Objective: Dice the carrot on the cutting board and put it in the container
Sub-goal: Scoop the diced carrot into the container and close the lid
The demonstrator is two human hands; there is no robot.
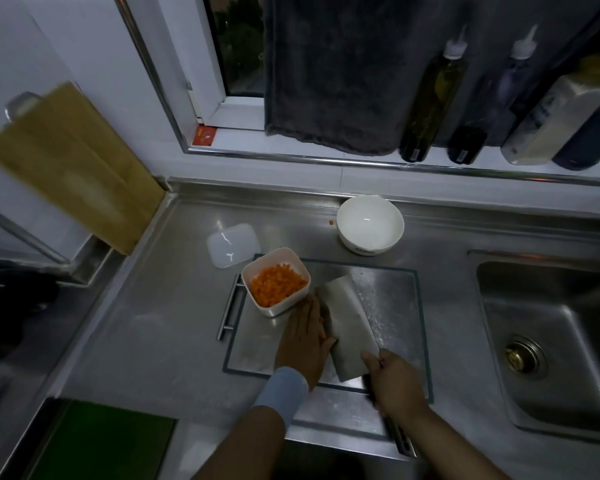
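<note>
Left hand [305,336] lies flat, fingers straight and together, pointing away from the body, thumb side against the flat of the knife [347,327] blade. Light blue band [282,393] round the left wrist. Right hand [395,381] grips the knife handle, knuckles up. Both forearms reach in from the bottom edge, bare, angled toward each other.

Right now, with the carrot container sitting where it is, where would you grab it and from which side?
Take the container by two opposite outer walls, coming from the left, over the board's bar handle. It is open-topped and loaded with carrot dice, so keep it level. The left hand and cleaver crowd its near-right side.
</note>
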